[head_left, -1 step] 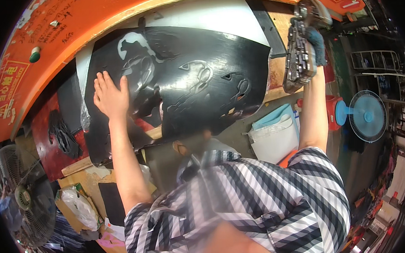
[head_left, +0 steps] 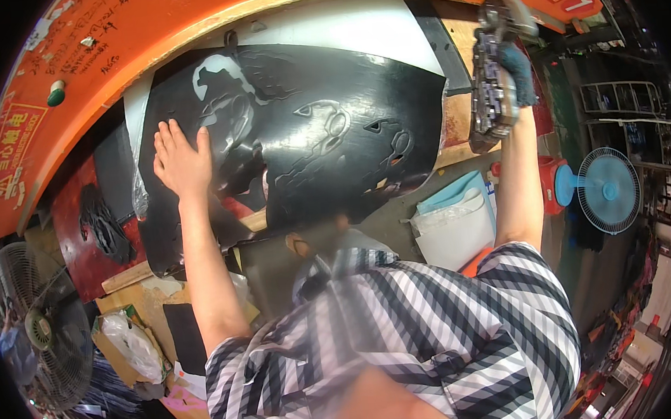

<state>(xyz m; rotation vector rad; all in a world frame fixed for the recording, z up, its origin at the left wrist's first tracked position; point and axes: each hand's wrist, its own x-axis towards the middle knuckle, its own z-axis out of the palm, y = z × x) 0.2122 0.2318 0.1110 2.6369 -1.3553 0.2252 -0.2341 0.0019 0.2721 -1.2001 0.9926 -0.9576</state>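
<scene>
A large glossy black sheet of leather-like or rubbery material lies in front of me, with cut-out holes and embossed-looking outlines in it. My left hand rests flat on its left part, fingers stretched and thumb apart. Raised at the far right, my right hand wears a blue-grey glove and grips a metal cutting die with dark, shiny, stepped edges. The die is held beside the sheet's right edge, above the wooden board. Most of the right fingers are hidden behind it.
An orange machine beam arches across the far side, with a green button at left. A white board lies under the sheet. Black scraps lie at left. Fans stand on both sides: grey, blue. White and blue sheets sit near my right arm.
The cutting die and my right hand have shifted slightly to the left. My left hand stays on the black sheet.
</scene>
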